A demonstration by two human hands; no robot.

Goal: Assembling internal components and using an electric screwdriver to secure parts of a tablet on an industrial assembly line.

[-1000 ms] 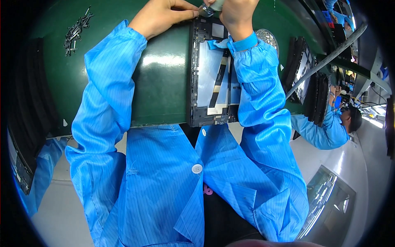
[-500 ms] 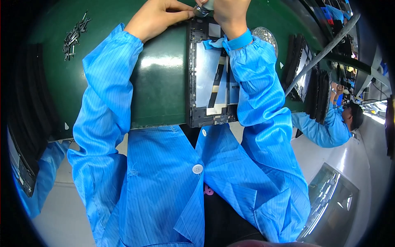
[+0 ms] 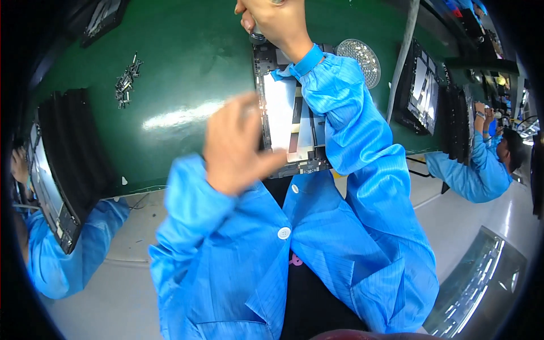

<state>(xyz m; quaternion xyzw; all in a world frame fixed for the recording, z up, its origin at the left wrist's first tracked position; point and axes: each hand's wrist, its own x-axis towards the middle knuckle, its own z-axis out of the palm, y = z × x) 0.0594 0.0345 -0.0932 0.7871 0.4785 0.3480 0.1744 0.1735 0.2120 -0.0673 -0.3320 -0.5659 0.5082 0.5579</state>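
Note:
A black-framed, opened tablet-like device [image 3: 281,107] with silver panels and a dark ribbon strip lies on the green table. My right hand [image 3: 277,22], at its far end, is closed around what looks like an electric screwdriver [image 3: 258,37]. Only the tool's metal nose shows clearly; my fingers hide most of the rest. A blue wrist strap circles that wrist. My left hand [image 3: 235,147], blurred by motion, hovers over the device's near left edge. Its thumb and fingers are spread, with nothing visible in them.
Small dark parts [image 3: 128,80] lie piled on the table [image 3: 181,73] at left. A round dish of tiny shiny pieces [image 3: 358,61] sits right of the device. More device frames stand at left [image 3: 51,181] and right [image 3: 422,90]. Co-workers in blue sleeves [image 3: 467,173] sit on both sides.
My left hand has left the device's far end beside the tool and come back toward me. My right hand stays at the far end with the tool. The view has shifted slightly.

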